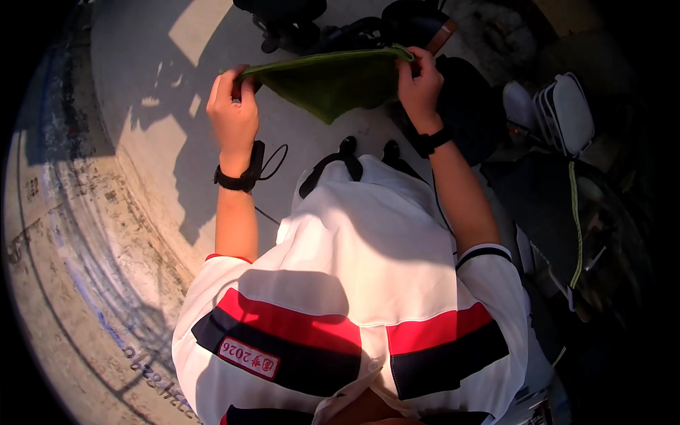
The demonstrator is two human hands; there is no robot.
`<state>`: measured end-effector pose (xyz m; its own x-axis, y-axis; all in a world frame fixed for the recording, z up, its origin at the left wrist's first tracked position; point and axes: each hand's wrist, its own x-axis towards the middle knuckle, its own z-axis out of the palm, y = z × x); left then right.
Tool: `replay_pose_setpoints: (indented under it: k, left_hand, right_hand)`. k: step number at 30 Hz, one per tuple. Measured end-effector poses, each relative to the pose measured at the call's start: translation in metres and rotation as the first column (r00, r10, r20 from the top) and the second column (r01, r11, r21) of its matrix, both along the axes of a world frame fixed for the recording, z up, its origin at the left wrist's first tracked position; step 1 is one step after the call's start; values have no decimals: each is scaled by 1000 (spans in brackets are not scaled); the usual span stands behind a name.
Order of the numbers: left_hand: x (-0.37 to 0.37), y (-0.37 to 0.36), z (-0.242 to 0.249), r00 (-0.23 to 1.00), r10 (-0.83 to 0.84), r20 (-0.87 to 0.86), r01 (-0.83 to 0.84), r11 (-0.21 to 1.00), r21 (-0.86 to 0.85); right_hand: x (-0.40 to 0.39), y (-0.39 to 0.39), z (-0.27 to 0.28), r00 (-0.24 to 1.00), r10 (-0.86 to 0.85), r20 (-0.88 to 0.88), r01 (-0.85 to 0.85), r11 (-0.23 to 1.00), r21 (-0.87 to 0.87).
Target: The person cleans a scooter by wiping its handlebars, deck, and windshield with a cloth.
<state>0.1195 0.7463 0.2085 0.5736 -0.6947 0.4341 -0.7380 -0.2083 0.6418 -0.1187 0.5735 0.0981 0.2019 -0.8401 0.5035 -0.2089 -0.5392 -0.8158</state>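
Note:
A green cloth (326, 78) is stretched between my two hands, out in front of my body. Its top edge is pulled nearly straight and the lower part hangs down to a blunt point. My left hand (234, 110) pinches the cloth's left corner, fingers closed. At the right corner, my right hand (421, 88) grips the edge between thumb and fingers. A black band with a small device (244, 170) and a loop of cord sits on my left wrist. Another black band (433, 140) is around my right wrist.
Dark objects (290, 21) stand on the pale floor (149, 78) beyond the cloth. To the right are a white-and-grey case-like item (570, 113) and dark fabric with a yellow-green strip (575, 227). A worn concrete edge (85, 234) with written digits runs along the left.

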Motion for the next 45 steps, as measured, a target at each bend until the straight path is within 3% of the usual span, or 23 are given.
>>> replay_pose_setpoints:
  k: [1, 5, 8, 9, 10, 13, 15, 17, 22, 25, 28, 37, 45]
  left_hand:
    - [0, -8, -9, 996, -37, -78, 32, 997, -67]
    - [-2, -31, -32, 972, -212, 101, 221, 972, -80]
    - [-13, -38, -35, 944, -313, -103, 321, 945, 66]
    - [-15, -38, -33, 937, -334, -100, 346, 926, 150]
    - [-14, -38, -33, 927, -367, -75, 375, 916, 145]
    - [-9, -39, -33, 890, -455, 9, 451, 884, 119]
    - [-3, -39, -37, 862, -502, 70, 497, 864, 81]
    - [0, -36, -39, 852, -517, 87, 512, 856, 69]
    - [4, -42, -48, 805, -581, 122, 587, 809, -18]
    - [7, -43, -51, 792, -598, 118, 607, 792, -62]
    - [8, -43, -56, 790, -602, 112, 611, 787, -84]
    - [13, -43, -54, 753, -650, 104, 658, 746, -101]
    - [10, -43, -56, 741, -667, 80, 671, 730, -131]
  right_hand:
    - [0, -1, 1, 1000, -12, 23, 11, 999, 51]
    - [-3, -18, 3, 985, -152, 81, 139, 979, 148]
    - [-5, -26, 2, 987, -161, -22, 162, 984, 76]
    - [-2, -26, 1, 989, -135, -67, 140, 987, 73]
    - [4, -25, -1, 993, -96, -63, 96, 995, -7]
    - [16, -8, 5, 994, 32, -107, -21, 995, 98]
    - [19, -3, 5, 994, 51, -101, -48, 999, 24]
    - [19, 4, 9, 991, 92, -96, -88, 995, 40]
    - [18, 29, 28, 963, 157, -219, -198, 963, -182]
    - [17, 42, 36, 925, 185, -333, -271, 934, -232]
    - [19, 51, 38, 915, 243, -322, -320, 924, -212]
    - [32, 61, 27, 929, 65, -364, -133, 977, -166]
    - [38, 41, 35, 937, 87, -339, -116, 991, -65]
